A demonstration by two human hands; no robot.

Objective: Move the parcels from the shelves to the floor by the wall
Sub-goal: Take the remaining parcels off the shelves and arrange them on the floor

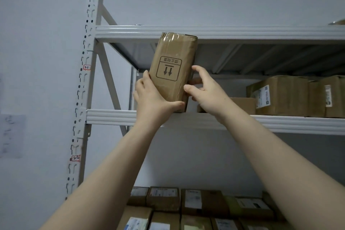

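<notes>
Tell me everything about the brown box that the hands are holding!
The parcel is a tall, narrow box of brown cardboard, wrapped in shiny clear tape that wrinkles at its top. It stands on end, leaning slightly. A black printed square on its front shows two arrows pointing down, so it seems upside down. It is at the front edge of the shelf. The left hand grips its lower left side and bottom; the right hand pinches its right edge.

Red-edged tags, faint paper notice
</notes>
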